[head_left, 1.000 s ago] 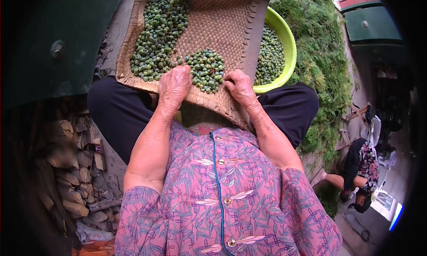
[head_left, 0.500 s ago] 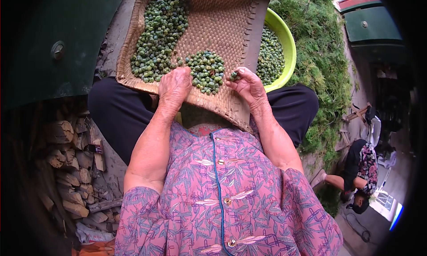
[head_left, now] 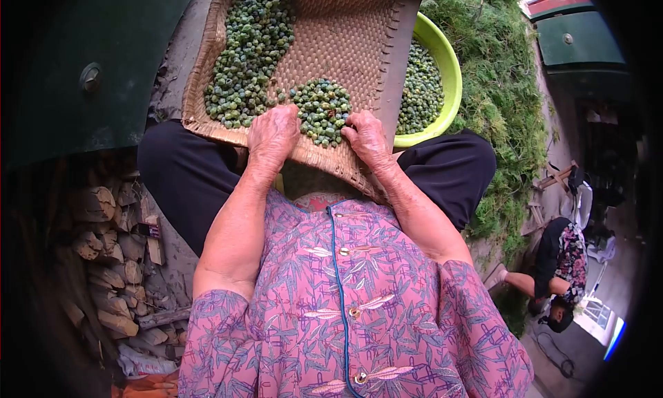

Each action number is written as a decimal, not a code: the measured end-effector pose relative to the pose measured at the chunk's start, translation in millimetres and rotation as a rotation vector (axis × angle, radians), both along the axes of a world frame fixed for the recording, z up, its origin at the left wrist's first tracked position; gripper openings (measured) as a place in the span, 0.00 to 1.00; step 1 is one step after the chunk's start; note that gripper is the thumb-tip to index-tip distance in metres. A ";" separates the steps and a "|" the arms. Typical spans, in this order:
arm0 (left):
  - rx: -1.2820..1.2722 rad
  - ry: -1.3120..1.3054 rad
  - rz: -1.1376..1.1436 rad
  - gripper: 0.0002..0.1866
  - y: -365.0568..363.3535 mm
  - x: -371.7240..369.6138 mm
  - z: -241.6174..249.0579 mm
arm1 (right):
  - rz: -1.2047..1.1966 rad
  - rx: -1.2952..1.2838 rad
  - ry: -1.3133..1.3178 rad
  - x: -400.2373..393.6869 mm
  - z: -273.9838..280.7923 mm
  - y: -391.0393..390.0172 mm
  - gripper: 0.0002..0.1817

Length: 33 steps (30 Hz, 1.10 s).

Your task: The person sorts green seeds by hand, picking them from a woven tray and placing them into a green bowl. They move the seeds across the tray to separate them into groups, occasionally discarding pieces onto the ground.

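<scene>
A woven winnowing basket (head_left: 338,35) rests across the lap, tilted, with small round green fruits in it. The larger heap of fruits (head_left: 250,59) runs along its left side, and a smaller pile (head_left: 321,108) lies close to its front edge. My left hand (head_left: 275,132) is closed, knuckles up, at the left of the smaller pile. My right hand (head_left: 367,141) has its fingers curled in against the pile's right side. Both sets of fingertips are partly hidden, so I cannot see what they hold.
Beside the basket on the right stands a lime-green basin (head_left: 452,73) holding more green fruits. Cut green foliage (head_left: 501,115) is spread beyond it. Split firewood (head_left: 114,260) is stacked at lower left. Another person (head_left: 563,267) bends over at far right.
My right hand has moved left and down from the basket's right side to the small pile. The green fruit seen in its fingers no longer shows. My left hand has barely moved.
</scene>
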<state>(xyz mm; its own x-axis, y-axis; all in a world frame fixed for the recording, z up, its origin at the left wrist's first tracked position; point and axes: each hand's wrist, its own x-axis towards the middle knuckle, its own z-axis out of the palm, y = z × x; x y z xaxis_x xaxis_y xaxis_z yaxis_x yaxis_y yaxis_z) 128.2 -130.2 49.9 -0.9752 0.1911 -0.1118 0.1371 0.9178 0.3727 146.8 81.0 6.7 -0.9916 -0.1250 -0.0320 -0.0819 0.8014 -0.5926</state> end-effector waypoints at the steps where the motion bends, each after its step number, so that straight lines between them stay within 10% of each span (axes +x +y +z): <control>1: -0.001 0.002 0.000 0.08 0.4 -0.2 -0.6 | -0.001 0.000 0.001 0.2 -2.0 1.4 0.09; 7: 0.027 0.010 0.004 0.08 -0.5 0.8 0.6 | -0.159 -0.271 0.019 -7.7 11.5 26.4 0.08; 16: -0.013 -0.031 -0.001 0.09 0.4 -1.0 1.5 | -0.330 0.173 0.441 -28.1 19.1 88.3 0.14; 33: 0.010 -0.004 0.000 0.09 0.3 -0.3 2.2 | -0.043 -0.344 0.022 -0.1 0.6 -1.5 0.08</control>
<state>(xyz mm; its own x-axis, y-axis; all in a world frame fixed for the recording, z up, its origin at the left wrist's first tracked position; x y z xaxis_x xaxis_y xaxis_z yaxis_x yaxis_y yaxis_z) 127.9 -129.9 52.1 -0.9748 0.1918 -0.1136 0.1353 0.9141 0.3821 146.8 79.5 7.4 -0.9962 -0.0826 0.0263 -0.0681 0.5576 -0.8273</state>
